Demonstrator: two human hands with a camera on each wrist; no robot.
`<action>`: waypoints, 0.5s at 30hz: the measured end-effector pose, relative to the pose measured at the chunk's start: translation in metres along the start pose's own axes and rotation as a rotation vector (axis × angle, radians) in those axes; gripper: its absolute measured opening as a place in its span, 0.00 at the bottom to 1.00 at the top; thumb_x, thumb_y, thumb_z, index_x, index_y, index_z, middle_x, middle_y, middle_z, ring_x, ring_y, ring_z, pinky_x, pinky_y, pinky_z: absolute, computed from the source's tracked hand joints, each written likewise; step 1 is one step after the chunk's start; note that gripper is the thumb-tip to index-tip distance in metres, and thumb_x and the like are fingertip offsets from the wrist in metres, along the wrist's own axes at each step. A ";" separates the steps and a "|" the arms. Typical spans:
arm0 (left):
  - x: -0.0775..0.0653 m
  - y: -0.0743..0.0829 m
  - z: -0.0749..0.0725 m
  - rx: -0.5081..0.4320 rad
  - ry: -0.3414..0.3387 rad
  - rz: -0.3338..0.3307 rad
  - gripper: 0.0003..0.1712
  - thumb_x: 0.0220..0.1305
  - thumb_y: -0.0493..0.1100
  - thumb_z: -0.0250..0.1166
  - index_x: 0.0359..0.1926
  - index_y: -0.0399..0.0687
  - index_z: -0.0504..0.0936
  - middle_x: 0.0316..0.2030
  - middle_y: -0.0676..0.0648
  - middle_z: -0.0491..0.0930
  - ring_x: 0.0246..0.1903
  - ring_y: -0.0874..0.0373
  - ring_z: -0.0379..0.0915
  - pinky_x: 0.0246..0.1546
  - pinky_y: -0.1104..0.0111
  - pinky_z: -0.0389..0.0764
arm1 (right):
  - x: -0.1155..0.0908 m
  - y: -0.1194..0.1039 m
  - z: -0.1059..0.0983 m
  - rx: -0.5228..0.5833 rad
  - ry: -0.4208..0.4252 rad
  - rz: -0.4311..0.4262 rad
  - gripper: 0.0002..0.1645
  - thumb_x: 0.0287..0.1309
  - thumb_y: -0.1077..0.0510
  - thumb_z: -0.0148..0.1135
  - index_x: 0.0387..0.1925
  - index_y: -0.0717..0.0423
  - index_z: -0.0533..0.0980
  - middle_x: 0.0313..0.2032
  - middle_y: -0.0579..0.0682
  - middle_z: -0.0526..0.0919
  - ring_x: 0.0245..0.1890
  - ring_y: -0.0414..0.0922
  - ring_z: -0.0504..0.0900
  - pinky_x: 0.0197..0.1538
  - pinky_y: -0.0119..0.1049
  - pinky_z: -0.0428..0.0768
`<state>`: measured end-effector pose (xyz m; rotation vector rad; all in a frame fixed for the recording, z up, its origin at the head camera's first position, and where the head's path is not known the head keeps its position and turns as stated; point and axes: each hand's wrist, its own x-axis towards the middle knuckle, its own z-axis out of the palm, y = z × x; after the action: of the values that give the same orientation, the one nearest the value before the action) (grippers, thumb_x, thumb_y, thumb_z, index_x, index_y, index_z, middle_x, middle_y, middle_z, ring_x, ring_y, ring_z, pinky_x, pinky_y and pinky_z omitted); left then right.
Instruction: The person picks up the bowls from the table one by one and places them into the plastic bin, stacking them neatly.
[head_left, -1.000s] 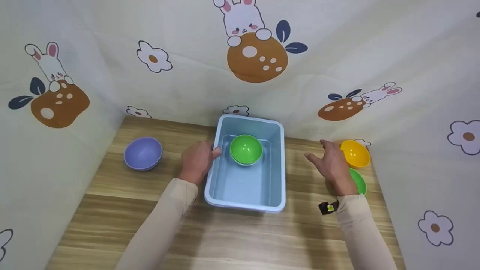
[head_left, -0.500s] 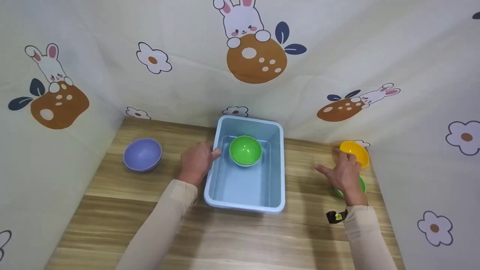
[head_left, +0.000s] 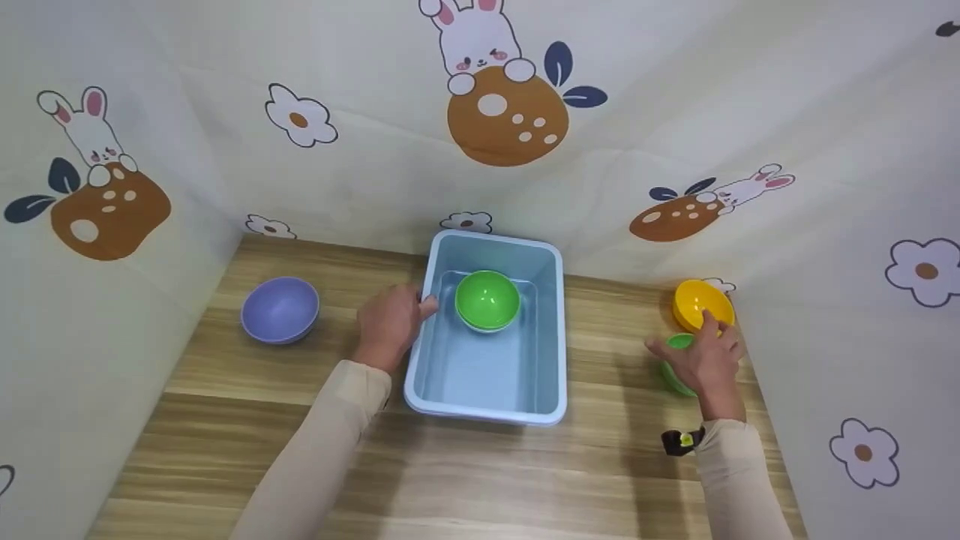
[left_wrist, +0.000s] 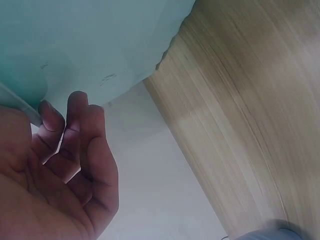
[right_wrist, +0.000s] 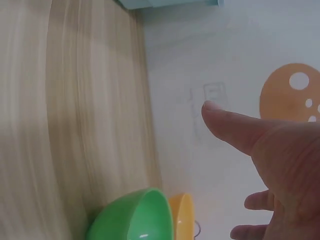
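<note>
My left hand [head_left: 391,324] grips the left rim of a light blue plastic bin [head_left: 480,382], thumb over the edge and fingers curled outside. In the left wrist view, curled fingers [left_wrist: 92,145] lie against the bin's wall [left_wrist: 100,45]. A green bowl [head_left: 487,300] sits inside the bin, a pale edge showing beneath it. At the right, my right hand [head_left: 709,367] hovers over another green bowl [head_left: 675,381], partly hiding it, with thumb and fingers spread. In the right wrist view that green bowl [right_wrist: 127,217] is below the hand, apart from the thumb.
A yellow bowl [head_left: 697,298] stands just behind the right green bowl, near the corner. On the left rests a purple bowl [head_left: 280,309]. Patterned cloth [head_left: 360,180] walls the wooden table [head_left: 487,480] at the back and both sides.
My right hand has moved right and toward me, from beside the yellow bowl to over the green one. My left hand keeps its grip on the bin, and the bowls stay put.
</note>
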<state>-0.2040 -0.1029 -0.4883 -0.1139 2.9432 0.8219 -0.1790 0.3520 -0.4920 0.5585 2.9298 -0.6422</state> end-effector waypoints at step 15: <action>0.000 0.001 -0.001 0.006 -0.029 -0.036 0.18 0.71 0.55 0.59 0.36 0.46 0.82 0.25 0.46 0.78 0.26 0.53 0.75 0.26 0.64 0.69 | 0.009 0.031 0.021 -0.002 -0.052 0.129 0.78 0.46 0.25 0.71 0.80 0.59 0.38 0.75 0.76 0.36 0.72 0.78 0.44 0.71 0.74 0.51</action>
<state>-0.2044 -0.1030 -0.4870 -0.1530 2.9076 0.8023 -0.1758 0.3719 -0.5245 0.7129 2.8172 -0.6289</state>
